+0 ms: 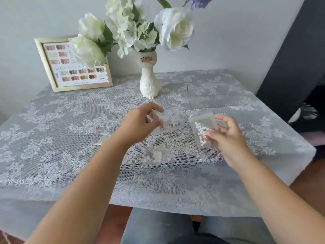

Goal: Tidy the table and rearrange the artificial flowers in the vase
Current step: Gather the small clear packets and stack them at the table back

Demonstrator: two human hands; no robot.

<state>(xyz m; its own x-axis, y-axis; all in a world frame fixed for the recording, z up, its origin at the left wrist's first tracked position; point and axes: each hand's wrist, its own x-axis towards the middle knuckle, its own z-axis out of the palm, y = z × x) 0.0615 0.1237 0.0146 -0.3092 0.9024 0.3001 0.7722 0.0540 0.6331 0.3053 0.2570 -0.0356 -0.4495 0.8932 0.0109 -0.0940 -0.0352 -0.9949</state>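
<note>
A white cat-shaped vase (pixel 150 81) stands at the back middle of the lace-covered table (pixel 52 129), holding white artificial flowers (pixel 133 27) and a purple sprig (pixel 199 1). My left hand (pixel 140 123) pinches the corner of a small clear plastic bag (pixel 171 120) with tiny coloured pieces, just above the cloth. My right hand (pixel 226 136) holds another clear zip bag (pixel 204 129) with white bits and a label, tilted upright. A third small clear bag (pixel 156 155) lies flat on the cloth between my forearms.
A gold picture frame (pixel 73 67) with colour swatches leans against the wall at the back left, partly behind a flower. Flat clear packets (pixel 209 92) lie at the back right. A dark curtain (pixel 295 59) hangs beyond the table's right edge.
</note>
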